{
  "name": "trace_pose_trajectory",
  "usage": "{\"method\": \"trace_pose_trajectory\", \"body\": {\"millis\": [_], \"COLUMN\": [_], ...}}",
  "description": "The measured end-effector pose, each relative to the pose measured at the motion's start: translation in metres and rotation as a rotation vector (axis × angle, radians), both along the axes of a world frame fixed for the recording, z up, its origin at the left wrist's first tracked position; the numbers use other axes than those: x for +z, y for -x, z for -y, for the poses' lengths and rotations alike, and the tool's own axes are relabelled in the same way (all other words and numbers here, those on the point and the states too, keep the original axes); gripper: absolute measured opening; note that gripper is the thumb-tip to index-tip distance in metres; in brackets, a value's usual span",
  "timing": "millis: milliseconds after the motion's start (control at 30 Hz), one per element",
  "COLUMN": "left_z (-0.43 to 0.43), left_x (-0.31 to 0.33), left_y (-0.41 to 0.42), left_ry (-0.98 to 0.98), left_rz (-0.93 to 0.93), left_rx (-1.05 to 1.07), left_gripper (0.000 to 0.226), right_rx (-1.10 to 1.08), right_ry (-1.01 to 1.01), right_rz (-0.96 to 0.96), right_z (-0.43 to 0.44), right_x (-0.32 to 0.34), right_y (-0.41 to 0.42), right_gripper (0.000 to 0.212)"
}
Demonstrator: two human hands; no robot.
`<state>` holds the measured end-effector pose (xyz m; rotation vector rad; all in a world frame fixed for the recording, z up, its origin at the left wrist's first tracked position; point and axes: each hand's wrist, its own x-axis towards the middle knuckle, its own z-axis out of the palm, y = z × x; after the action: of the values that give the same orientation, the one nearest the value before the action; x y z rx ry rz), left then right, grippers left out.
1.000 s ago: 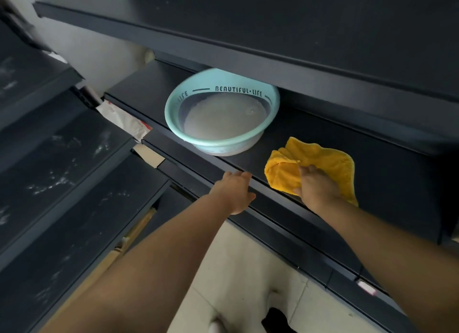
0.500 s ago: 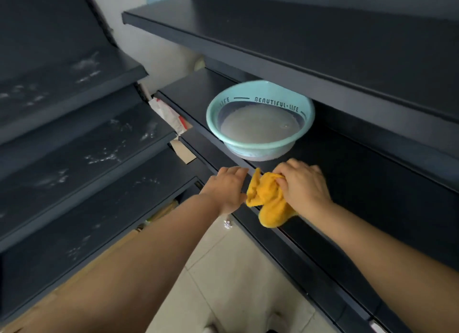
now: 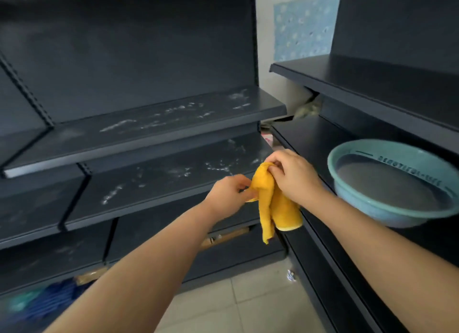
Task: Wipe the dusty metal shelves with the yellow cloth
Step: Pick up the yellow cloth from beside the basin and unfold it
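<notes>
The yellow cloth [image 3: 272, 203] hangs bunched in the air between two shelf units. My right hand [image 3: 293, 176] grips its top, fingers curled round the fabric. My left hand [image 3: 227, 193] pinches the cloth's left edge. Dark metal shelves stand on the left: an upper shelf [image 3: 159, 124] and a middle shelf [image 3: 159, 181], both streaked with white dust. My hands are in front of the middle shelf's right end.
A teal basin [image 3: 387, 158] of cloudy water sits on the right-hand shelf [image 3: 313, 138], with another shelf [image 3: 372, 84] above it. A pale tiled floor [image 3: 238, 303] lies between the units. Blurred items sit low on the left.
My right hand lifted the cloth off the right shelf and my left hand took hold of it. My view swung left, so the dusty shelves now fill the frame.
</notes>
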<state>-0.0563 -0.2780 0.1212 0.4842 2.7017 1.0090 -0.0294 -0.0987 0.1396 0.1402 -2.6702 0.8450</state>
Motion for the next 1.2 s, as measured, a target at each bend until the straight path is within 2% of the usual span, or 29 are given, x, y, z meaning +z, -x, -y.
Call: {"method": "trace_pose_trajectory", "body": {"millis": [133,233,300,433,467,567,633,800,933,1067,1200], "left_z": [0.05,0.082,0.102,0.126,0.128,0.132,0.14,0.157,0.157,0.145,0.132], "left_x": [0.02,0.035,0.043,0.05,0.05,0.056,0.061,0.075,0.102,0.14,0.154], "left_y": [0.022,0.044,0.062,0.08,0.082,0.094,0.105,0.13,0.16,0.195,0.227], "left_ry": [-0.085,-0.122,-0.194,-0.203,-0.175,-0.104,-0.108,-0.147,-0.123,-0.126,-0.238], "left_rz": [-0.005,-0.073,-0.048,0.067,0.033,-0.135,-0.204,-0.278,-0.358,-0.512,-0.67], "left_rx": [0.08,0.19,0.229,0.064,0.038,0.079,0.147,0.205,0.218,0.262,0.364], "left_gripper": [0.013,0.014,0.015,0.06,0.06,0.026,0.015,0.016,0.02,0.022,0.03], "right_rx": [0.035,0.027,0.009,-0.009,-0.005,-0.005,-0.013,-0.061,-0.082,-0.111,-0.084], "right_ry": [-0.057,-0.078,-0.042,0.114,0.14,0.153,0.138,0.074,0.165,0.21,0.133], "right_rz": [-0.005,0.02,0.0,-0.09,-0.102,-0.112,-0.121,-0.115,-0.165,-0.339,-0.499], "right_z": [0.041,0.061,0.074,0.109,0.118,0.135,0.14,0.143,0.145,0.142,0.136], "right_x": [0.024,0.04,0.047,0.06,0.063,0.068,0.07,0.075,0.091,0.12,0.134], "right_y": [0.031,0.05,0.061,0.083,0.089,0.106,0.116,0.145,0.175,0.214,0.25], "right_gripper": [0.015,0.019,0.022,0.023,0.023,0.022,0.024,0.029,0.03,0.027,0.024]}}
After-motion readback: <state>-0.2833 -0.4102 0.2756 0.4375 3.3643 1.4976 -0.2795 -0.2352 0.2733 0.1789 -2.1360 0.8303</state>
